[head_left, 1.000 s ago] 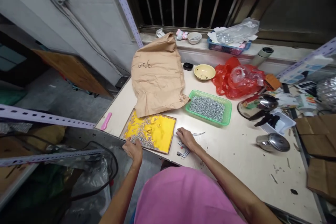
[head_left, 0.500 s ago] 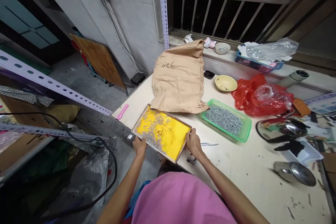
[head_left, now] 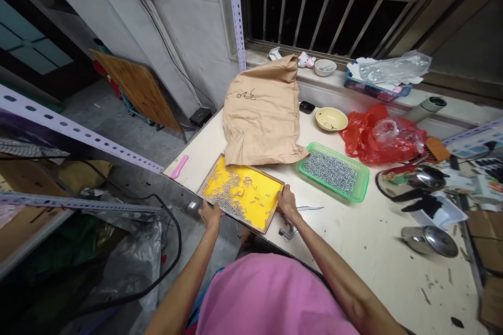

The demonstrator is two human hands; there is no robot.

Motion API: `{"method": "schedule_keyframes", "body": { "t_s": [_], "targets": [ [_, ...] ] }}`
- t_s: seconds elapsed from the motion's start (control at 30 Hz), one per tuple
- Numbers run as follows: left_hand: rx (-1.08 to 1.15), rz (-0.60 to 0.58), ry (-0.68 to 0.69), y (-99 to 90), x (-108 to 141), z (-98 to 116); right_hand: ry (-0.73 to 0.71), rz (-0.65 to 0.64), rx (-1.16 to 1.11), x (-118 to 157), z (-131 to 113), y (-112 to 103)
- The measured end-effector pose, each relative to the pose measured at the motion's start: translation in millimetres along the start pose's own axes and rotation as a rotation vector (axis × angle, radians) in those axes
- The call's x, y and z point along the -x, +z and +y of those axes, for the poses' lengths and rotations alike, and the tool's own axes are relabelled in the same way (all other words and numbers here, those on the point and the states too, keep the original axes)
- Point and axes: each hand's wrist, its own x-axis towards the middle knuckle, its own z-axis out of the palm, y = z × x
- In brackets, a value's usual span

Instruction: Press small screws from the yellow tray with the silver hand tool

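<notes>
A shallow tray (head_left: 271, 191) with a yellow bottom and a thin brown rim lies at the table's front edge. Many small silver screw-like metal pieces (head_left: 228, 200) are heaped toward its near left part, with a few scattered on the right. My left hand (head_left: 210, 214) is closed on the near left edge of the tray. At its right edge, my right hand (head_left: 287, 203) grips the rim. A large brown paper bag (head_left: 261, 120) overlaps the tray's far side. Right of the bag stands a green plastic basket (head_left: 363, 183) holding many similar metal pieces.
A pink tool (head_left: 179, 166) lies at the table's left corner. Beside my right hand are a metal clamp-like object (head_left: 288, 231) and a thin blade-like item (head_left: 310, 208). Farther right sit a yellow bowl (head_left: 331, 119), a red plastic bag (head_left: 369, 136) and a metal mug (head_left: 430, 241).
Several metal pieces have spread rightward over the tray's yellow bottom. Both hands keep their hold on the tray. The camera view has shifted slightly.
</notes>
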Motion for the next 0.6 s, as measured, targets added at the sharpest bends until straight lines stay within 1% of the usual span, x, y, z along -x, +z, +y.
{"method": "schedule_keyframes", "body": {
  "t_s": [0.07,0.13,0.2,0.27,0.3,0.33,0.37,0.4,0.47,0.6],
  "targets": [
    [-0.015,-0.005,-0.006,4.4,1,3,0.027,0.008,0.023,-5,0,0],
    [-0.041,0.008,-0.010,6.3,2,7,0.021,0.007,0.009,-11,-1,0],
    [-0.103,0.077,0.021,3.5,6,10,0.018,-0.004,-0.018,-16,-2,-1],
    [-0.195,0.192,0.121,-3.2,13,14,0.016,-0.025,-0.044,-18,-1,-3],
    [-0.244,0.239,0.201,-6.7,17,16,0.007,-0.040,-0.061,-17,1,-4],
    [-0.287,0.254,0.297,-9.6,22,19,-0.010,-0.053,-0.079,-16,3,-6],
    [-0.325,0.237,0.400,-11.1,27,23,-0.034,-0.059,-0.092,-14,7,-10],
    [-0.360,0.187,0.500,-10.7,33,28,-0.061,-0.057,-0.099,-10,13,-13],
    [-0.436,0.021,0.657,-3.1,46,37,-0.113,-0.036,-0.098,2,28,-23],
    [-0.603,-0.402,0.870,31.2,74,54,-0.195,0.026,-0.061,41,74,-43]
  ]
}}
